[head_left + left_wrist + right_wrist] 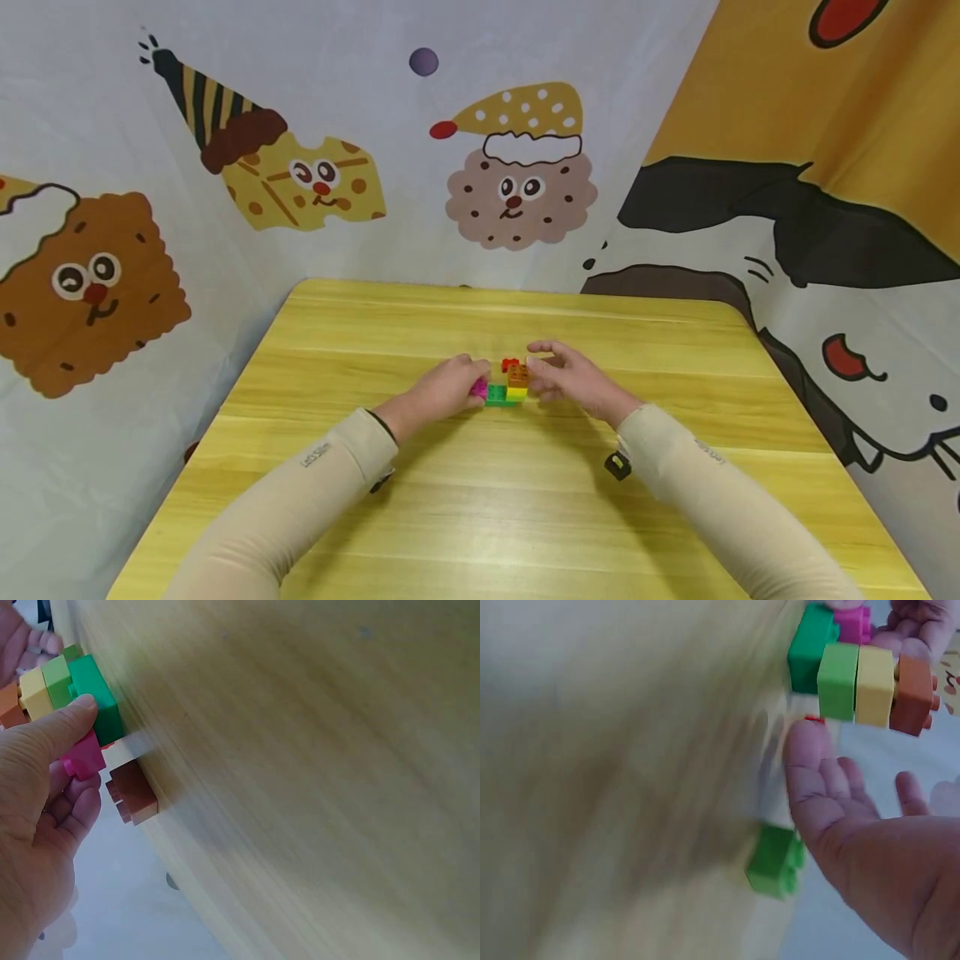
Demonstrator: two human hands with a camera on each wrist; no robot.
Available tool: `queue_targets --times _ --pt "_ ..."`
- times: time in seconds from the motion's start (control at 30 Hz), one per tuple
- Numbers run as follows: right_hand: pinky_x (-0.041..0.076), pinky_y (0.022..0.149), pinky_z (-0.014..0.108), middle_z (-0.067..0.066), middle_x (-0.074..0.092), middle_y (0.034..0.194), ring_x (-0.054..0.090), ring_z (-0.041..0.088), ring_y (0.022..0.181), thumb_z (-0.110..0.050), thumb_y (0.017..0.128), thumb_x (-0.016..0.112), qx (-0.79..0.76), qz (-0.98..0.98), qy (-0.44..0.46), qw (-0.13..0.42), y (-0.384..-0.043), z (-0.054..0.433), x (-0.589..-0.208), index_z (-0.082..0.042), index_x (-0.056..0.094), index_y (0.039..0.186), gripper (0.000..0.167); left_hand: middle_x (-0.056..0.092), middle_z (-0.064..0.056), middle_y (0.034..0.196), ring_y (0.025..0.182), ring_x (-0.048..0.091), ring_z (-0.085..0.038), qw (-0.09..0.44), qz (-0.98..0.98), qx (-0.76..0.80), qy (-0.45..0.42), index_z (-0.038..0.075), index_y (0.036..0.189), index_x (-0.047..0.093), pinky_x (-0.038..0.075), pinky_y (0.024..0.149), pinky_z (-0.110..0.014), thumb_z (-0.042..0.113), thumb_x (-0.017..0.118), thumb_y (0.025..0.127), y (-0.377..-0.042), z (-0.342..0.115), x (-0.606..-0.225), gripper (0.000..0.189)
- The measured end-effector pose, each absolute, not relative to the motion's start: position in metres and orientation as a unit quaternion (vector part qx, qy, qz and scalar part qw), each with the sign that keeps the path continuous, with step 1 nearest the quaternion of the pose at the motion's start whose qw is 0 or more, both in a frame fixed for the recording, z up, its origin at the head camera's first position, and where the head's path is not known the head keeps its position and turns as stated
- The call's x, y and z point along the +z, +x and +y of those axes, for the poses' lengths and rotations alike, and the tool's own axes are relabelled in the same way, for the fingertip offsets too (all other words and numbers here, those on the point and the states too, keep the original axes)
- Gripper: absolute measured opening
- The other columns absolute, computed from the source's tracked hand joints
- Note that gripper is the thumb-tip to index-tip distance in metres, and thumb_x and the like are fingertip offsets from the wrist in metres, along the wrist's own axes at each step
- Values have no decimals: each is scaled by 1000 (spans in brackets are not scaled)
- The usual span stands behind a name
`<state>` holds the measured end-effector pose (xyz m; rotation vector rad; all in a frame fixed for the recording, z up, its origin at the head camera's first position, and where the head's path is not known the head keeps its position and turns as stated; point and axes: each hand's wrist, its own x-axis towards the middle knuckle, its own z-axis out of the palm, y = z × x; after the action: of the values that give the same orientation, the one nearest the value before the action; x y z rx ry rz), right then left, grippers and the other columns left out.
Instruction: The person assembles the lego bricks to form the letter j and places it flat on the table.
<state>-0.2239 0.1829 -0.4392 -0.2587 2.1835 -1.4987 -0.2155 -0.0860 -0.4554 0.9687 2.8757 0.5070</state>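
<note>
The left hand (453,385) pinches the pink brick (88,755) at 1 end of the green brick (97,701), thumb against the latter; the right hand (573,379) has its fingers loosely extended, gripping nothing, beside the orange brick (913,697). That piece tops the yellow brick (874,684) and lime brick (838,682), over the tabletop (517,508). A stud shows beneath the orange brick, suggesting it isn't fully seated: a sideways knock from the right hand could dislodge it, and a left-hand twist could loosen the pink brick. No container is visible.
</note>
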Motion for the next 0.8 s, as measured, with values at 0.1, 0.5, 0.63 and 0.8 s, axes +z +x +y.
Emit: queue_targets --times 0.1,0.5,0.63,0.8 --pt "59 104 52 22 44 163 67 40 128 -64 103 59 -593 754 -43 281 -224 179 -445 -16 32 165 83 67 -1 94 85 58 -13 30 934 164 315 12 111 69 56 74 -29 20 85 94 -216 -86 -455 25" --pt "61 100 48 25 47 156 70 37 123 -65 100 65 -612 727 0 311 -225 167 -457 -5 36 159 89 66 0 93 84 57 -13 20 935 154 318 14 110 68 55 73 -29 22 86 94 -217 -86 -458 26" --pt "62 96 43 22 52 151 72 32 116 -62 101 66 -612 729 5 307 -224 166 -459 -5 36 159 87 66 -1 93 84 57 -14 19 935 157 318 13 109 68 55 74 -30 22 86 93 -217 -85 -458 26" --pt "62 91 37 18 59 144 74 27 108 -60 101 67 -607 736 8 300 -225 166 -460 -5 38 159 85 66 0 93 84 56 -14 22 935 156 317 14 110 68 55 74 -29 22 86 94 -217 -86 -457 26"
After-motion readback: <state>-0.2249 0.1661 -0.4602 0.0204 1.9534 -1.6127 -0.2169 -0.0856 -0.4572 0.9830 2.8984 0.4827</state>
